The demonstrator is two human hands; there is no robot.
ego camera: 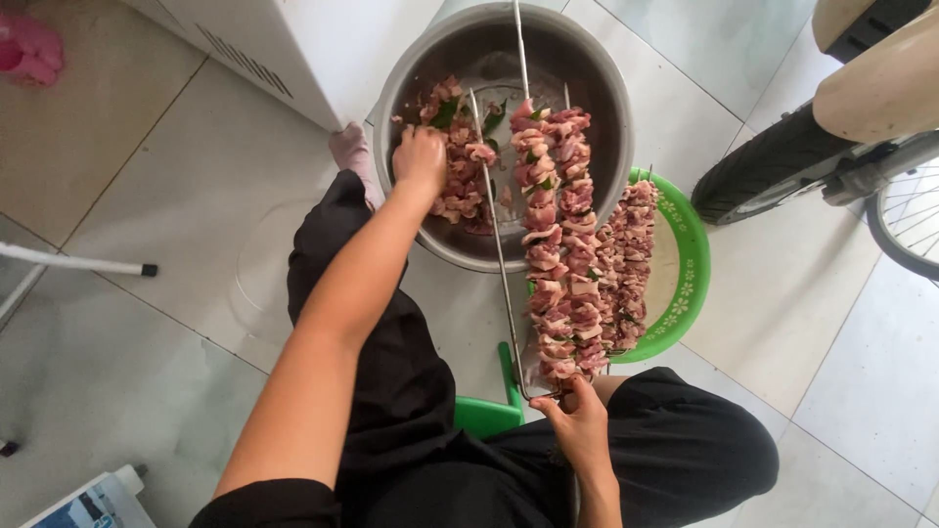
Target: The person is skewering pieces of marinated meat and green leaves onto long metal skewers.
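While the right hand (577, 416) pinches the near end of a long metal skewer (499, 244), its grip clenched on the bent handle, the left hand (421, 156) reaches into the metal bowl (597, 88) at twelve o'clock and closes around a piece of raw meat (460, 161). Two rows of threaded meat (553, 235) already hang along the prongs, running from the bowl back toward the person's lap. Behind them, at two o'clock, more loaded skewers (626, 264) rest on a green plastic tray (690, 264).

As I judge it, the bare prong tip over the bowl could prick the left hand as it comes up with the next piece, since the point sits right beside the fingers. The heavy loaded end could also sag and slide off the bowl rim if the right hand's pinch slackens, dropping meat on the floor (782, 313).

That floor is pale glossy tile. A white appliance (293, 49) stands at eleven o'clock, a bike wheel (782, 161) at two o'clock, and a green stool (484, 411) shows beneath the person's black trousers.
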